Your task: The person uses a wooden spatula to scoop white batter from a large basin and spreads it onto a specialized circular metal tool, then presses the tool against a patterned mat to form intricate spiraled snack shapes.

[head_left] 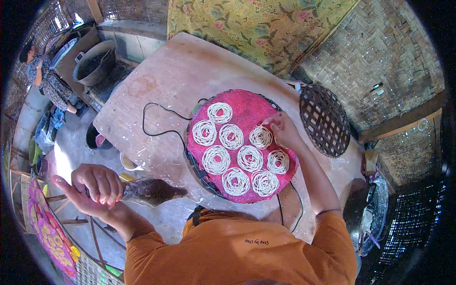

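Observation:
My left hand (97, 185), at the left, is closed round the narrow end of a dark, tapered, bag-like thing (152, 191). Its pointed tip reaches toward the table's near edge. A round tray (202, 175) lined with pink cloth (251, 102) lies on the table in front of me. Several flat white coils of thin, noodle-like dough strand (231, 137) rest on the cloth. Over the tray's right side, the fingers of my right hand (281, 129) pinch at the upper rim of one coil (260, 137). Part of another coil is hidden beneath this hand.
A black cord (151, 134) loops across the pale table (190, 61) and passes by the tray. An openwork dark basket (325, 121) stands at the right edge. Far left are a large pot (95, 64) and another person (50, 83). More coils on pink cloth (52, 232) lie lower left.

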The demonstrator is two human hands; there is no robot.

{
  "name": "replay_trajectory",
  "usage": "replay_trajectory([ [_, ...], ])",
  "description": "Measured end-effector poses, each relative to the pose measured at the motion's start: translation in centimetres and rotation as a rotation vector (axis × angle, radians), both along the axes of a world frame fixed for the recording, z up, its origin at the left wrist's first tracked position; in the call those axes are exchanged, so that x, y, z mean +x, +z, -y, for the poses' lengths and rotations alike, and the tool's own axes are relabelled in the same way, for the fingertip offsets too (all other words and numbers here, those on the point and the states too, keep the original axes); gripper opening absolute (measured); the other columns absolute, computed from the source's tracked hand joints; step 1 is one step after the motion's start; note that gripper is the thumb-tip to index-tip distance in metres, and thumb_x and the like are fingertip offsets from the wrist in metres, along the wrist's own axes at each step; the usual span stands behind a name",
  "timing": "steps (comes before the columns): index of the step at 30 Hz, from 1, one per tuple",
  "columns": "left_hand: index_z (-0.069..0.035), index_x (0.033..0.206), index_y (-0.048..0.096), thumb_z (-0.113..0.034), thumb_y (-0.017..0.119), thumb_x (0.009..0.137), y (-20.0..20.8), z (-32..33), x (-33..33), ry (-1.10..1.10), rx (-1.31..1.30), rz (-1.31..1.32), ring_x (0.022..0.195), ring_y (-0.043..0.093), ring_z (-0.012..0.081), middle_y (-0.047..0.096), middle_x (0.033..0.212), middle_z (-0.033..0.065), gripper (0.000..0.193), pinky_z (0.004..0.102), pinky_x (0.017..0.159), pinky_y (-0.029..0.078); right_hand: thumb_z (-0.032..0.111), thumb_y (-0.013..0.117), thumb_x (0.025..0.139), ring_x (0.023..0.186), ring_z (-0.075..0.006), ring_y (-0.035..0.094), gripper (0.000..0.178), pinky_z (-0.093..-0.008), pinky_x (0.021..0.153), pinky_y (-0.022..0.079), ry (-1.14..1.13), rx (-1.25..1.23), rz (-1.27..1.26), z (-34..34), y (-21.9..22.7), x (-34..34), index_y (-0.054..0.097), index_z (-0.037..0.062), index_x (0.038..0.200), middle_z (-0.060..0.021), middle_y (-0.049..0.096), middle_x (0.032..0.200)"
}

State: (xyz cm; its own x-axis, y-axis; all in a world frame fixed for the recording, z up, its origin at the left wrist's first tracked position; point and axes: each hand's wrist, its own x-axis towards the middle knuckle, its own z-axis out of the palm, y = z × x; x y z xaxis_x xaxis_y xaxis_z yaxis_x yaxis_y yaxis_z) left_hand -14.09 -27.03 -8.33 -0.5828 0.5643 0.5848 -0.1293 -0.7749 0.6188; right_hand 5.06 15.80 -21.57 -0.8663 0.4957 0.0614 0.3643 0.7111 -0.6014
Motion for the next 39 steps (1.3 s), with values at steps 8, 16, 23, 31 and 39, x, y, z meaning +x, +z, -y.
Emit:
replay_trajectory([
  [8, -0.009, 0.053, 0.036, -0.053, 0.029, 0.095, -1.8, -0.9, -0.2, 0.094, 0.036, 0.086, 0.024, 0.033, 0.0142, 0.039, 0.038, 0.0042, 0.062, 0.0282, 0.025, 0.033, 0.003, 0.060, 0.071, 0.099, -0.0291, 0.049, 0.021, -0.0424, 0.085, 0.035, 0.074, 0.775, 0.135, 4.2, 3.4, 2.0, 0.066, 0.0099, 0.089, -0.0106, 0.053, 0.105],
  [16, -0.011, 0.058, 0.038, -0.044, 0.027, 0.099, 3.0, -0.1, -0.5, -0.059, 0.277, 0.147, 0.025, 0.033, 0.0070, 0.038, 0.040, -0.0009, 0.054, 0.0259, 0.023, 0.030, 0.025, 0.067, 0.079, 0.101, -0.0346, 0.053, 0.038, -0.0445, 0.089, 0.039, 0.544, -0.140, -0.224, 14.6, 10.8, 2.8, 0.059, 0.0077, 0.111, -0.0151, 0.056, 0.108],
  [23, -0.003, 0.105, 0.057, -0.038, 0.057, 0.086, -3.4, -8.2, 6.1, 0.015, -0.756, -0.157, 0.082, 0.058, 0.0246, 0.058, 0.093, 0.0114, 0.040, 0.0359, 0.075, 0.047, 0.041, 0.073, 0.075, 0.064, -0.0151, 0.060, 0.053, -0.0262, 0.060, 0.046, 0.163, -0.478, -0.315, 19.2, 5.4, 10.5, 0.060, 0.0016, 0.108, -0.0090, 0.063, 0.077],
  [31, -0.008, 0.116, 0.057, -0.029, 0.069, 0.080, -10.2, -12.5, 18.7, -1.083, -0.813, 0.183, 0.107, 0.054, 0.0212, 0.057, 0.115, 0.0105, 0.044, 0.0338, 0.090, 0.043, 0.042, 0.066, 0.080, 0.053, -0.0129, 0.055, 0.041, -0.0300, 0.050, 0.042, 0.258, -0.113, -0.089, 16.4, 10.6, 20.1, 0.064, 0.0020, 0.088, -0.0057, 0.059, 0.062],
  [39, -0.008, 0.094, 0.053, -0.023, 0.069, 0.078, -8.6, -18.8, 27.1, -1.144, -0.848, -0.601, 0.065, 0.050, 0.0139, 0.051, 0.077, 0.0033, 0.027, 0.0269, 0.056, 0.041, 0.056, 0.042, 0.089, 0.062, -0.0209, 0.055, 0.059, -0.0297, 0.061, 0.043, 0.159, -0.120, -0.382, 11.0, 12.0, 24.0, 0.058, 0.0000, 0.102, -0.0084, 0.058, 0.077],
])
